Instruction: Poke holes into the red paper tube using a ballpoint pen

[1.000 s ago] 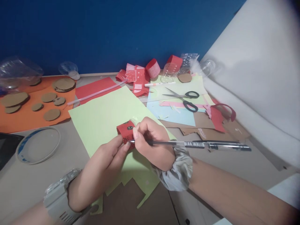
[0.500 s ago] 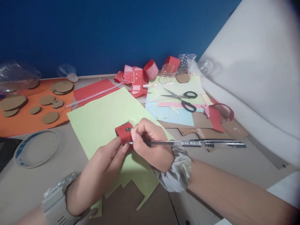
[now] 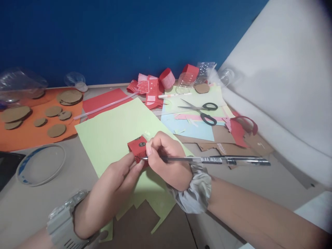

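Between the fingers and thumb of my left hand (image 3: 119,176) is a small red paper piece (image 3: 138,146), which bears drawn black eyes and a patch of dark pen marks. My right hand (image 3: 168,159) grips a clear-barrelled pen (image 3: 211,160), its tip touching the red paper close to my left thumb. Both hands are above a light green sheet (image 3: 111,128) with cut, jagged edges at its near side. My fingers hide part of the red paper's lower side.
Black-handled scissors (image 3: 207,113) lie partly spread on coloured sheets at the right. Cardboard discs (image 3: 56,130) rest on orange paper (image 3: 26,140) at the left, near a tape ring (image 3: 63,162). Red paper rings (image 3: 167,79) and clear plastic cups (image 3: 184,83) stand along the blue wall.
The pen tip has shifted very slightly on the red paper, and the pen's far end has dipped a little. Both hands keep their holds.
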{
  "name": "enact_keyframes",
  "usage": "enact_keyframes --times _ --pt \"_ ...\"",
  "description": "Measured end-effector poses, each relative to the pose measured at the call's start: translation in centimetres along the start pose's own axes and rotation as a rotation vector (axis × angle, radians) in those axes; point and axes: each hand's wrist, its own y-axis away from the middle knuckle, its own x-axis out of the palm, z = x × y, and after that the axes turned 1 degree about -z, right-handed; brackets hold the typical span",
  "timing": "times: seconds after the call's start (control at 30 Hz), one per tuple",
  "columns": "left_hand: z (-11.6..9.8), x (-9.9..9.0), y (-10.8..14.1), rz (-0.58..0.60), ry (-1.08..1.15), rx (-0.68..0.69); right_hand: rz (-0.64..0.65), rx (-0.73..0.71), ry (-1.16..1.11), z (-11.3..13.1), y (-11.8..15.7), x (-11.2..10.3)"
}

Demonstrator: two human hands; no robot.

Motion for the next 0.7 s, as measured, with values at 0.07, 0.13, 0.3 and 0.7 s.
enact_keyframes --times 0.07,0.13,0.3,0.7 --pt "0.0 0.04 -0.07 -0.002 -0.01 0.005 0.001 -0.002 -0.001 -0.07 -0.02 0.02" --pt "-0.08 0.06 -0.03 0.003 -0.031 0.004 0.0 -0.005 -0.005 -0.11 -0.05 0.03" --pt "-0.4 -0.02 0.19 0.007 -0.011 -0.01 0.008 -0.001 -0.023 0.01 -0.05 -0.02" --pt "-0.06 -0.13 0.1 0.03 -0.002 -0.009 -0.001 0.011 -0.038 0.0 0.04 0.01"
